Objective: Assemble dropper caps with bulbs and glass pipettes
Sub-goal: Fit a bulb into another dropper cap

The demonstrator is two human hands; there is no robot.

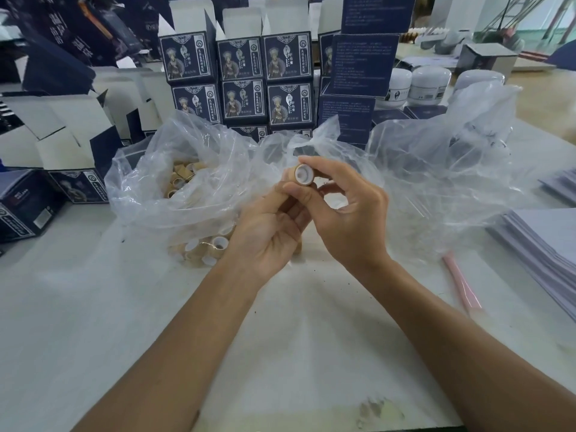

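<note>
A tan wood-look dropper cap [301, 175] with a white insert facing me is held up over the table's middle. My right hand [346, 213] pinches it between thumb and forefinger. My left hand [274, 226] is curled just below it, thumb touching the cap's underside; what else it holds is hidden. A clear plastic bag [174, 182] to the left holds several loose tan caps [180, 179], and more caps [208, 247] lie under its front edge. No glass pipette is visible.
Stacked dark blue printed boxes [240, 85] stand behind the bags. Open white-lined cartons [62, 129] sit at the left. A second crumpled clear bag [445, 169] lies right, with white jars [427, 85] behind, a pink stick [461, 282] and a pile of paper sheets [542, 241].
</note>
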